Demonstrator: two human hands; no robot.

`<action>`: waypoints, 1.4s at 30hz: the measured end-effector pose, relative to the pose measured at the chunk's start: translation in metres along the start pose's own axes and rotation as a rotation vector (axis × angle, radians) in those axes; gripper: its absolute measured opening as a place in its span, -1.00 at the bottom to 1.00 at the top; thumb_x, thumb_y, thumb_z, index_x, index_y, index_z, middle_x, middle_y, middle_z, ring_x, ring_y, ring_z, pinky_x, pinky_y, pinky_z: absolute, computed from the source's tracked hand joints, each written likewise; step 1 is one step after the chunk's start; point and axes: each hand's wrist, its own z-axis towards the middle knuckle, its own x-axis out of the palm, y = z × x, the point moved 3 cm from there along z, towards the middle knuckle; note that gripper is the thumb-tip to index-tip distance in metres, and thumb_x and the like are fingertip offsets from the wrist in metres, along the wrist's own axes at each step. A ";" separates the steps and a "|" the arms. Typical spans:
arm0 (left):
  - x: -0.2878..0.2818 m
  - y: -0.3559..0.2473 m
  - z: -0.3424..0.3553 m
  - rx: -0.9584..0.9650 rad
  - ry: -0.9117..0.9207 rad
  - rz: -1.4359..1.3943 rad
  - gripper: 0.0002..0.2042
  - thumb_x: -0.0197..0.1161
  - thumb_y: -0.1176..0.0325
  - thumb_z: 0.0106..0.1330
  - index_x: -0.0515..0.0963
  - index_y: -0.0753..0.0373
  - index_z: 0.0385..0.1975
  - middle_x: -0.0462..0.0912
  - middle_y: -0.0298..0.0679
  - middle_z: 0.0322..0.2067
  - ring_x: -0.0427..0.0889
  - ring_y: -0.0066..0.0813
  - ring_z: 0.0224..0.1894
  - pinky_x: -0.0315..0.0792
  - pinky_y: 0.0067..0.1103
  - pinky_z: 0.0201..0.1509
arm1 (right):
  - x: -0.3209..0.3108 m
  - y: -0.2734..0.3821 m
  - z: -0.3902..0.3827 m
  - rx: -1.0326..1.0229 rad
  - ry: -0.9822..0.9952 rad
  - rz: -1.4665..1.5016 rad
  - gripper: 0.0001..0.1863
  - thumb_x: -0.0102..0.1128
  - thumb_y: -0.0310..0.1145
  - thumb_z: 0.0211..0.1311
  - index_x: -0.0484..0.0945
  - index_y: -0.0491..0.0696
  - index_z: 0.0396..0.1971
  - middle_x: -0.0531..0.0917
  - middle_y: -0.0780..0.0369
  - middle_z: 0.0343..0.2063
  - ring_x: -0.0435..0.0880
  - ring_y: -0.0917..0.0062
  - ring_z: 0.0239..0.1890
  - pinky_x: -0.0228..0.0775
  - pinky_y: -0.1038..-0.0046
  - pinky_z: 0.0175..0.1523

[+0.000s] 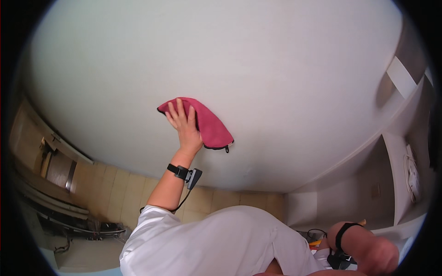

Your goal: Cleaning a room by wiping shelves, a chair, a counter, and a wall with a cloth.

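Note:
With fingers spread, my left hand point(183, 125) lies flat on a dark pink cloth point(212, 125) and presses it against a pale wall point(276, 69). The cloth has black edging and a small black loop at its lower corner, and part of it folds out to the right of the hand. Around my left wrist is a black strap with a small grey device point(194, 177) and a cable. At the lower right my right hand point(378, 255) is rounded and blurred, with a black band at its wrist; its fingers cannot be made out.
White shelving point(389, 179) stands on the right, with a white corded item point(411, 177) on it. Tan floor tiles point(119, 193) run along the foot of the wall. A doorway point(59, 168) lies at the far left, and dark clutter point(103, 228) sits at the lower left.

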 end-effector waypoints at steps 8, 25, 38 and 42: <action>-0.010 -0.015 0.027 -0.006 -0.048 -0.008 -0.14 0.22 -0.14 0.27 0.00 -0.04 0.51 -0.20 0.15 0.52 -0.30 0.37 0.52 -0.41 0.21 0.44 | 0.004 -0.025 0.003 0.332 0.091 0.553 -0.70 -0.20 -0.34 0.46 0.61 0.19 -0.21 0.63 0.35 -0.32 0.63 0.52 -0.42 0.51 0.34 -0.19; -0.028 -0.117 0.192 0.266 -0.236 -0.047 -0.14 0.46 0.01 0.05 0.30 0.21 0.37 -0.01 0.02 0.50 -0.13 0.13 0.54 -0.34 0.23 0.44 | -0.033 -0.213 -0.095 0.495 -0.186 -1.048 -0.72 0.29 -0.49 0.13 0.60 -0.06 -0.11 0.59 0.15 -0.10 0.58 0.25 -0.04 0.39 0.25 0.10; -0.020 -0.092 0.133 0.484 -0.101 0.143 -0.33 0.32 -0.21 0.19 0.49 -0.04 0.27 0.31 -0.18 0.36 0.18 -0.03 0.44 -0.22 0.21 0.43 | -0.093 -0.225 -0.146 0.118 -0.076 -1.754 -0.58 0.30 -0.43 0.13 0.67 0.10 0.05 0.51 0.18 0.15 0.41 0.23 0.28 0.24 0.07 0.33; -0.015 -0.087 0.121 0.512 -0.028 0.160 -0.32 0.30 -0.24 0.18 0.49 -0.05 0.27 0.29 -0.19 0.39 0.14 -0.01 0.47 -0.29 0.22 0.45 | -0.081 -0.226 -0.185 0.209 0.036 -1.730 -0.58 0.25 -0.46 0.10 0.69 0.10 0.02 0.55 0.26 0.08 0.49 0.33 0.22 0.24 0.12 0.33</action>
